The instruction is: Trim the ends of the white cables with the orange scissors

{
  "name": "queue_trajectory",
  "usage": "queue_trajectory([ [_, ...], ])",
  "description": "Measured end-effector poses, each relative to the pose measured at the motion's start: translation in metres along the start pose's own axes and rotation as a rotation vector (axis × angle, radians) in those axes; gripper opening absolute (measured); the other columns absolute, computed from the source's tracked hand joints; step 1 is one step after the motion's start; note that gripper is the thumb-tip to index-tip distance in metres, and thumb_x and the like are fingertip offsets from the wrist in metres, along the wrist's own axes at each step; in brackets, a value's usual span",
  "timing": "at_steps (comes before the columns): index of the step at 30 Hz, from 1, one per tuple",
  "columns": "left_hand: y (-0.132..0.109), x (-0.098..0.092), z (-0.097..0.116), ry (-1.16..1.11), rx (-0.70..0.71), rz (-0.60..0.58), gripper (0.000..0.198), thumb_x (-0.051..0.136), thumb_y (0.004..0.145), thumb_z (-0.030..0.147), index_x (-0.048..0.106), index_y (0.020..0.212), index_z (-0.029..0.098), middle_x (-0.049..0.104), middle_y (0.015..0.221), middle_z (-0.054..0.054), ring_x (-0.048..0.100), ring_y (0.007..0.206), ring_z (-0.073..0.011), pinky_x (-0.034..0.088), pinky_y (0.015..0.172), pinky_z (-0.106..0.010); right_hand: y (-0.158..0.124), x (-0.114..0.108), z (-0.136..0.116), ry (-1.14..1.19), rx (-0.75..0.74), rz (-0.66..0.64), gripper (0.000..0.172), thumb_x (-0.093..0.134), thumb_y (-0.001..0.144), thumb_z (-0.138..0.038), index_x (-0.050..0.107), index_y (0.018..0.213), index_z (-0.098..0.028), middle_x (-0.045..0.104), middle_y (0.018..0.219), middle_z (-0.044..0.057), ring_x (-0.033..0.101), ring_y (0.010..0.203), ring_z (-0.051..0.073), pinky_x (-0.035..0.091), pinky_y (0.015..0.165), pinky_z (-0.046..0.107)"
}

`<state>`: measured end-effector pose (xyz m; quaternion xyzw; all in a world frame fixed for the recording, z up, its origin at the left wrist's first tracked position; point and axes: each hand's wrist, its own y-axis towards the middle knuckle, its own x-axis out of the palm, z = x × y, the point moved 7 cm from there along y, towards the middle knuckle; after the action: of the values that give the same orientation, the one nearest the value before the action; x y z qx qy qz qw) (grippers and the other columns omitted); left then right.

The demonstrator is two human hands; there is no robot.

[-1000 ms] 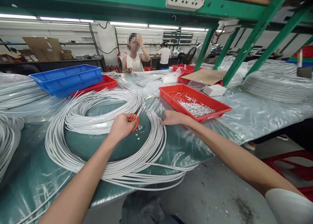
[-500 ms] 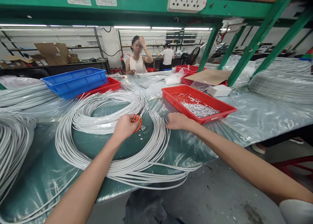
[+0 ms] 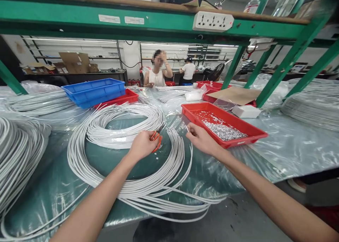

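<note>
My left hand (image 3: 142, 145) is closed around scissors with orange handles (image 3: 158, 143), their dark blades pointing away past the fingers. Beneath and around that hand lies a large coil of white cable (image 3: 169, 168), its cut ends fanned toward the far side. Another coil of white cable (image 3: 127, 109) overlaps it at the back. My right hand (image 3: 200, 139) is pinched shut beside the red tray, and a small pale tip shows at its fingertips. A single white cable (image 3: 190, 161), set apart from the coil, runs up to these fingers.
A red tray (image 3: 225, 142) of small silvery pieces stands right of my right hand. Blue trays (image 3: 95, 90) and more cable coils (image 3: 21, 157) lie left. A green shelf frame (image 3: 159, 28) spans overhead. Across the table a person (image 3: 157, 78) sits.
The view has tilted up slightly. My right hand has shifted right, away from the coil's ends, drawing one cable apart from the bundle. My left hand still holds the scissors.
</note>
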<state>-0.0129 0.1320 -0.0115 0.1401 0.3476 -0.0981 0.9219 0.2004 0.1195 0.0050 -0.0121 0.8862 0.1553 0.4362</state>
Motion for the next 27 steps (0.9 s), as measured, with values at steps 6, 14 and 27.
queue_trajectory([
  [6, -0.004, -0.001, 0.009, -0.084, 0.018, -0.004, 0.043, 0.054, 0.083, 0.052, 0.039, 0.059, 0.019, 0.034, 0.054, 0.004, 0.027, 0.054, -0.0103, 0.024, 0.052, -0.024, 0.021, 0.054, -0.042, 0.859, 0.121, -0.285, 0.015, 0.046, 0.078, -0.027, 0.034, 0.087, -0.026, 0.036, 0.052, -0.013, 0.032, 0.036, 0.008, 0.028, 0.038, 0.019],
  [14, -0.007, 0.006, 0.012, -0.097, 0.016, -0.043, 0.042, 0.048, 0.089, 0.051, 0.037, 0.063, 0.019, 0.036, 0.057, 0.004, 0.028, 0.056, -0.0105, 0.026, 0.053, -0.025, 0.015, 0.060, -0.039, 1.065, 0.015, -0.330, 0.027, 0.056, 0.090, -0.051, 0.048, 0.090, -0.024, 0.024, 0.057, -0.012, 0.013, 0.040, 0.004, 0.018, 0.033, 0.014],
  [27, -0.013, 0.018, 0.026, 0.082, 0.068, -0.169, 0.041, 0.049, 0.089, 0.046, 0.033, 0.061, 0.020, 0.032, 0.053, 0.005, 0.028, 0.053, -0.0101, 0.023, 0.053, -0.026, 0.007, 0.050, -0.034, 0.969, -0.110, -0.165, 0.032, 0.056, 0.090, -0.050, 0.057, 0.079, -0.020, 0.026, 0.053, -0.008, 0.022, 0.043, 0.007, 0.019, 0.040, 0.021],
])
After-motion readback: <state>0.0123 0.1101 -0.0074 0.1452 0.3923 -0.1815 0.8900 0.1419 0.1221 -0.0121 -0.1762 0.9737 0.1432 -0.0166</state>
